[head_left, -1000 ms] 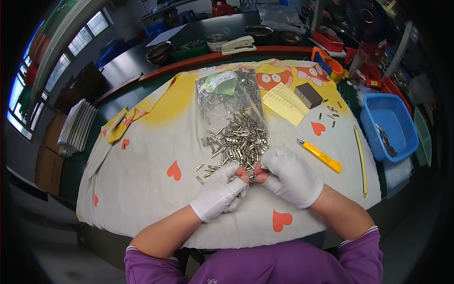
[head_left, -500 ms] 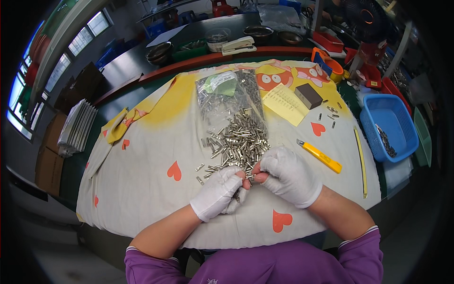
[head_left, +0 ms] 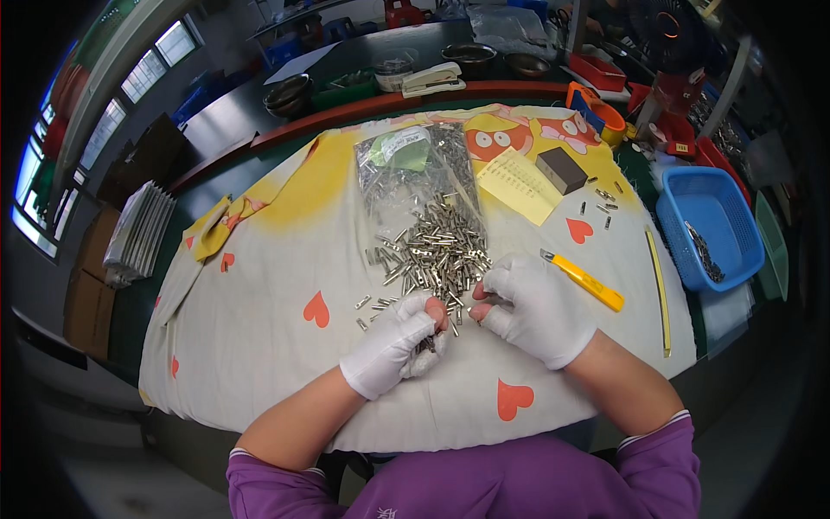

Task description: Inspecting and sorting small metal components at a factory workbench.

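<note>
Seemingly metal pcs touching fingers.

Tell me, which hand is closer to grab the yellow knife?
Probably the right hand: the yellow-handled utility knife lies just beside it on the heart-print cloth, while the left hand is farther away.

Small metal parts — short, silvery, oblong pieces — lie in a loose heap on the cloth, spilling from the mouth of a clear plastic bag that lies flat, still part full, with a green label inside near its far end. The heap's near edge reaches both gloved hands. A few strays lie just to the heap's left. Some parts sit bunched in the left hand — the right hand pinches at 1 by the fingertips.
</note>
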A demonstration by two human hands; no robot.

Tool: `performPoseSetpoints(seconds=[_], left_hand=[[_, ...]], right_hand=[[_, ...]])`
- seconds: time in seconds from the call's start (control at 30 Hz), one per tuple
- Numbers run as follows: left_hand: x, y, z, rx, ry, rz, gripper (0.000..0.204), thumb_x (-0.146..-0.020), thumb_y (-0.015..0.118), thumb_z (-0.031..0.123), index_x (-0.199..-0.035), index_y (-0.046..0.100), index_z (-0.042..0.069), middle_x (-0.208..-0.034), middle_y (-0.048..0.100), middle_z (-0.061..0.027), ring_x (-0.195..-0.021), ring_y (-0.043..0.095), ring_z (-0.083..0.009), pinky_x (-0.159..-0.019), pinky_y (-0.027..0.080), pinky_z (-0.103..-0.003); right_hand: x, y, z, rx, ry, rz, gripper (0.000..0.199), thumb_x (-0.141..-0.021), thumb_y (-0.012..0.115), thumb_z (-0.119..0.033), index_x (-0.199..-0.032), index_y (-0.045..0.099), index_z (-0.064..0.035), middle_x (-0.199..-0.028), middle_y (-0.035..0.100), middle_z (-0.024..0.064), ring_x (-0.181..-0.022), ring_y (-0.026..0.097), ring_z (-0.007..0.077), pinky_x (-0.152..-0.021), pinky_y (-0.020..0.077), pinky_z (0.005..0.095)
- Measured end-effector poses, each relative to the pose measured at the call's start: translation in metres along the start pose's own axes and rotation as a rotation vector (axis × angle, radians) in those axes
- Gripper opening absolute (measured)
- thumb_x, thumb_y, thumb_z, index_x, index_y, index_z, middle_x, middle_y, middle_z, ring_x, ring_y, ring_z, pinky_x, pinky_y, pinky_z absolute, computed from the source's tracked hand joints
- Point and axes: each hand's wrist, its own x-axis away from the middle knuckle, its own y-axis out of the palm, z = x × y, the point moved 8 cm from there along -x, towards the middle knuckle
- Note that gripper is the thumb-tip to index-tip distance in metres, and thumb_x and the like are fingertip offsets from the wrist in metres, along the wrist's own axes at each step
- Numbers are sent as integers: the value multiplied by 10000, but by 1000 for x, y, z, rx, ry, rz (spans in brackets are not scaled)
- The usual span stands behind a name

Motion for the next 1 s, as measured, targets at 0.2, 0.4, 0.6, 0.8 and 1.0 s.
performPoseSetpoints(seconds=[0.2, 0.4, 0.6, 0.8, 1.0], left_hand=[[-2, -3, 2, 22, 72, 53, 257, -875, 567, 328, -818, 476, 95, -611, 468, -23, -389, 340, -57, -340, 224, -194], [-1, -1, -2, -157, -17, 119, 141, -873, 553, 195, -882, 447, 102, -649, 478, 0, -424, 366, -59, -359, 260, -201], [4, 5, 0, -268, -87, 148, 113, -882, 513, 188, -905, 456, 94, -624, 471, 7, -414, 358, -57, -367, 265, -201], [2, 2, -2, -184, -72, 110, 127, -900, 480, 221, -897, 476, 94, -613, 483, 10, -398, 359, -53, -355, 259, -199], [5, 2, -4, -176, -110, 115, 229, -926, 458, 307, -848, 516, 100, -585, 490, 14, -396, 373, -55, -352, 265, -191]], right_hand=[[7, 22, 4, 123, -34, -189, 61, -695, 627, -107, -728, 600, -63, -715, 563, 121, -747, 559, 304, -681, 456, 391], [6, 23, 10, -12, 48, -171, 74, -695, 642, -48, -736, 581, -33, -738, 559, 131, -722, 555, 305, -643, 444, 374], [3, 18, -4, -126, 1, -138, 121, -737, 639, -107, -749, 562, -14, -736, 556, 154, -732, 557, 323, -657, 450, 388], [3, 12, -4, -171, -55, -54, 138, -716, 668, -88, -787, 566, -27, -748, 561, 136, -731, 560, 312, -646, 455, 375], [5, 11, -6, -179, -129, 4, 151, -708, 681, -90, -786, 563, -36, -741, 561, 122, -722, 560, 303, -640, 454, 375]])
